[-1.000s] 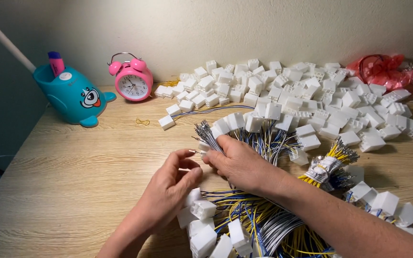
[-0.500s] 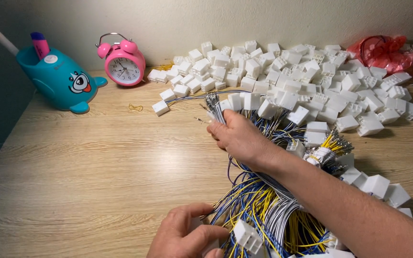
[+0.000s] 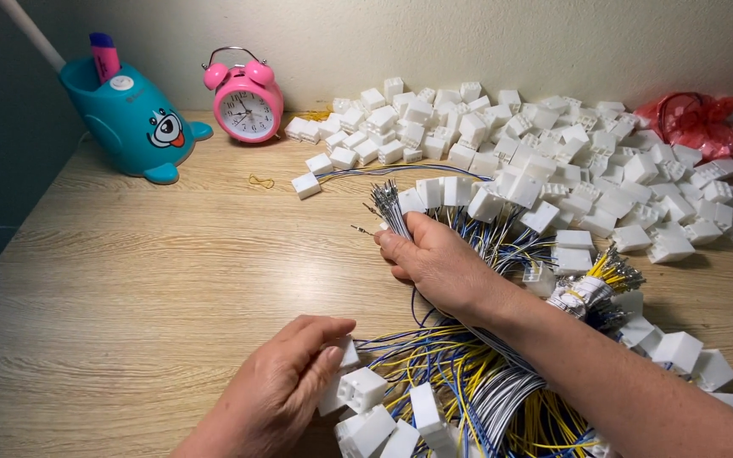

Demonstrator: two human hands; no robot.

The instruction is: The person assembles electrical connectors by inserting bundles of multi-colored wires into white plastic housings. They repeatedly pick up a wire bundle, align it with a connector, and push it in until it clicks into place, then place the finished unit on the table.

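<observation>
a: head view, starting at the upper left of the frame: what stands there?

b: a teal whale-shaped pen holder with a pink marker sticking out of it, and just right of it a pink alarm clock. both stand at the back of the wooden bench. a small rubber band lies in front of the clock.

a: and the left hand?

b: the left hand is at the lower middle of the frame, fingers curled over a white connector block at the near end of the wire harness. it is gripping that block, with more white blocks just beside it.

a: the right hand?

b: the right hand sits in the centre, clenched around a bunch of grey wire ends whose metal tips fan out above the fingers. the forearm runs down to the lower right, lying across the yellow, blue and grey wires.

a: further right?

b: a big pile of loose white connector housings fills the upper middle and right. a taped bundle of yellow wires lies just right of the wrist, and a red plastic bag sits in the upper right corner.
</observation>
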